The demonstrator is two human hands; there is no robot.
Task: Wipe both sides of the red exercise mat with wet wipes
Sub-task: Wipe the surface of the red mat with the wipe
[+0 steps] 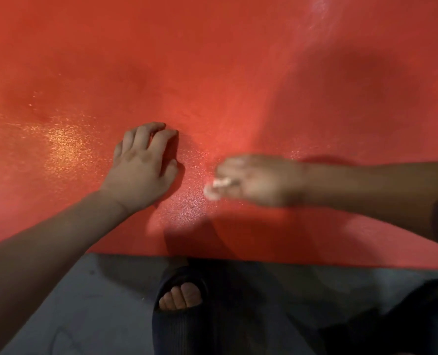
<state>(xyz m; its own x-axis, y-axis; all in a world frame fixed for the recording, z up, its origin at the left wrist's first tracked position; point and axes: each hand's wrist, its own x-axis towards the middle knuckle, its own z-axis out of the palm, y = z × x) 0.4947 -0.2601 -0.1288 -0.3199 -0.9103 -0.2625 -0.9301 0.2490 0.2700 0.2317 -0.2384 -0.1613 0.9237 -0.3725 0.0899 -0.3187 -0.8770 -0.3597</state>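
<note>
The red exercise mat [212,60] fills the upper two thirds of the head view, lying flat with its near edge running across below the hands. My left hand [142,165] rests palm down on the mat, fingers slightly curled and holding nothing. Just to its right, my right hand [256,179] is blurred and closed around a small crumpled white wet wipe [214,189], which pokes out at the fingertips against the mat. Damp, shiny patches show on the mat around both hands and at the far left.
Grey floor [97,303] lies in front of the mat's near edge. My foot in a dark open-toed slipper [180,290] sits on the floor just below the mat edge. A second dark shape, likely the other slipper or leg, is at the bottom right.
</note>
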